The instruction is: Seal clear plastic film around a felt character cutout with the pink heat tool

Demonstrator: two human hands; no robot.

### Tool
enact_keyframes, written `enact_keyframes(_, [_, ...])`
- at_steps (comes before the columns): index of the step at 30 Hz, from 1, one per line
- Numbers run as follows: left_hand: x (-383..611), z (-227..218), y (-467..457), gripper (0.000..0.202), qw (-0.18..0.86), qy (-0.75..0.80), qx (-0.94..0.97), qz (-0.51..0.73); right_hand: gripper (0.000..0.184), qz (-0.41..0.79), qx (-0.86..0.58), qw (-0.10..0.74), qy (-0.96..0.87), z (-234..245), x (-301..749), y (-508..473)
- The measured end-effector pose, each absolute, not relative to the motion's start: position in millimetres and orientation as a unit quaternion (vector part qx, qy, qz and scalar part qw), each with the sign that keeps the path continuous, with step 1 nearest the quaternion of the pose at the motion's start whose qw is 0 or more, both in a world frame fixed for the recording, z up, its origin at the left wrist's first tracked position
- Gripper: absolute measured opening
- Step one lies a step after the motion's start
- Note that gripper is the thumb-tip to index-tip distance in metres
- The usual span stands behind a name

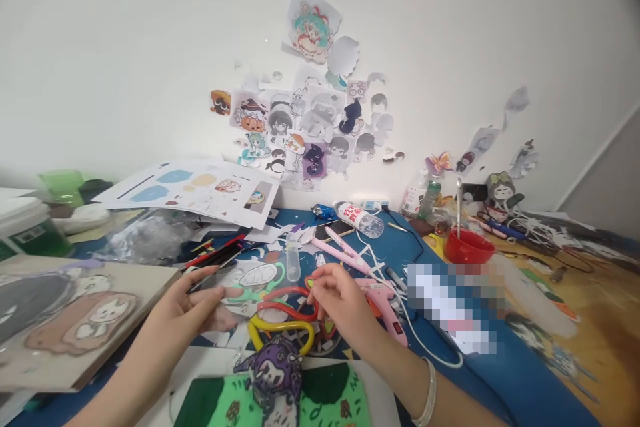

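Observation:
My left hand [187, 307] is closed in a pinch on a thin clear plastic piece [215, 278] held just above the blue table. My right hand [337, 297] has its fingers curled over the red scissors handles [290, 303], pinching something small I cannot make out. Yellow scissors handles [280, 330] lie just below. A purple cartoon cutout [274, 370] rests on a green painted sheet [330, 400] in front of me. A pink glue gun [385, 300] lies right of my right hand.
A cardboard panel with a painted figure [65, 320] lies at left, printed sheets [200, 190] behind it. A small clear bottle [293, 263], a water bottle [357, 219], a red bowl [467, 247] and white cords clutter the table. Cartoon cutouts [310, 127] cover the wall.

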State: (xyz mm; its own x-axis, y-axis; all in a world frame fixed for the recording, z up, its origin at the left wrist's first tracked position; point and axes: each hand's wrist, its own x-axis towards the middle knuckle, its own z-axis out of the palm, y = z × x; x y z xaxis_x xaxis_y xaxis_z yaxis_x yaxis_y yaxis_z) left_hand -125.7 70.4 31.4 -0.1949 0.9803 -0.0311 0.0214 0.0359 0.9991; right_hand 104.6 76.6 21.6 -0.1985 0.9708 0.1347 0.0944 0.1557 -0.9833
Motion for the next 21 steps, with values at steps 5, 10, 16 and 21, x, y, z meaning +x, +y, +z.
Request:
enact_keyframes(5, [-122, 33, 69, 0.051, 0.456, 0.541, 0.450, 0.545, 0.016, 0.485, -0.452, 0.436, -0.608, 21, 103, 76])
enact_keyframes(10, [-123, 30, 67, 0.067, 0.484, 0.514, 0.501, 0.500, 0.023, 0.482, -0.449, 0.416, -0.628, 17, 104, 77])
enact_keyframes(16, [-117, 24, 61, 0.047, 0.536, 0.455, 0.538, 0.465, 0.019, 0.496, -0.426, 0.406, -0.639, 17, 102, 74])
enact_keyframes(21, [-110, 32, 54, 0.039, 0.591, 0.421, 0.541, 0.425, 0.016, 0.542, -0.375, 0.411, -0.630, 13, 98, 73])
